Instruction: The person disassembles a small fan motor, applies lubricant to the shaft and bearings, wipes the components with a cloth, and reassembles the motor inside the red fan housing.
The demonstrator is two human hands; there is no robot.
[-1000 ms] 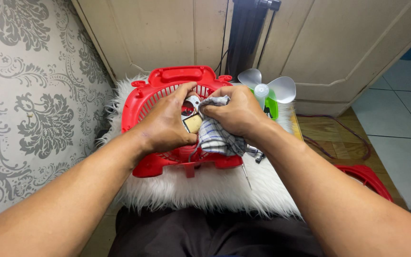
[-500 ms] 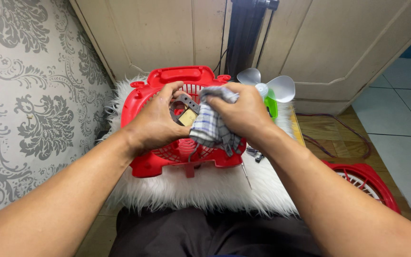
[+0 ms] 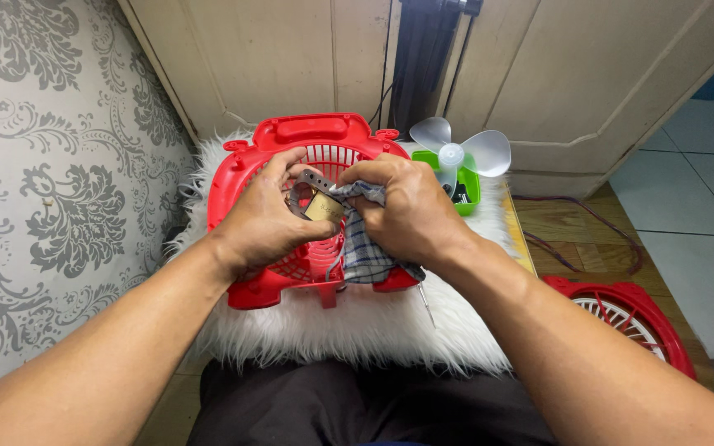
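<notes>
Since the earlier frame, hands shifting slightly left and lower over the fan housing, cloth now bunched tighter against the metal part. Left hand (image 3: 266, 219) curling round a small grey and brass-coloured motor part (image 3: 317, 202), grip closed on it from the left side, thumb lying over the top. Right hand (image 3: 406, 211) pinching a checked grey cloth (image 3: 365, 248), grip closed on it, pressing the cloth against the right side of the motor part, loose end hanging down over the red grille. Both hands hovering just above a red plastic fan housing (image 3: 316, 136) lying flat on a white furry cushion (image 3: 357, 326). Lying just beyond the right hand, a clear fan blade (image 3: 460, 153) over a small green tray (image 3: 468, 186). Resting on the floor at the right, well apart, a second red fan grille (image 3: 625, 314). Standing behind, cream cabinet doors (image 3: 291, 58); patterned grey wallpaper (image 3: 51, 182) at the left.
</notes>
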